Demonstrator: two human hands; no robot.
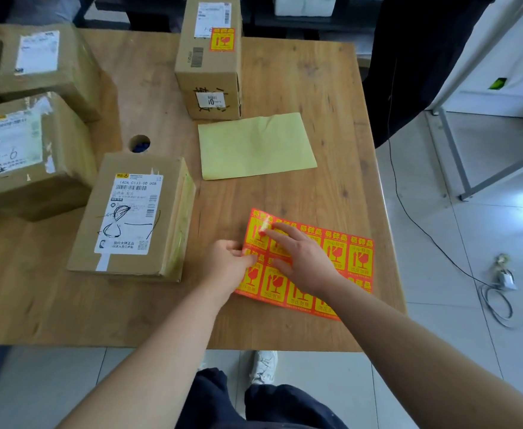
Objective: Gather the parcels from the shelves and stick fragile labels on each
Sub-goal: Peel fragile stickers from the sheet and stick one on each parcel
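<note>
A wooden table (300, 88) with a pale, knotted grain fills most of the view, and a round cable hole (139, 143) is cut through its top. It stands on a floor of glossy light tiles (439, 236), where a grey cable (498, 301) lies coiled to the right. A white metal frame (452, 150) rises beyond it, and dark shelving runs along the back.

The fragile label sheet (350, 258) lies flat near the table's front right corner. It is glossy and orange-red, printed with a grid of yellow panels bearing broken-glass marks. The left hand (227, 263) pinches its left edge between thumb and curled fingers. The right hand (300, 258) rests on top with its fingers spread. Its index fingertip is on the top-left label, whose corner seems curled up, though blur makes that uncertain. Both hands hide the middle panels.

A plain yellow backing sheet (255, 147) lies further back, slightly creased. Behind it an upright parcel (210, 72) of brown cardboard carries one fragile label (222, 39) beside its white shipping slip. A flat parcel (133, 215) with a scribbled slip lies just left of the hands. Two taped parcels sit well apart from the sheet, one at the left edge (31, 156) and one further back (43, 63).
</note>
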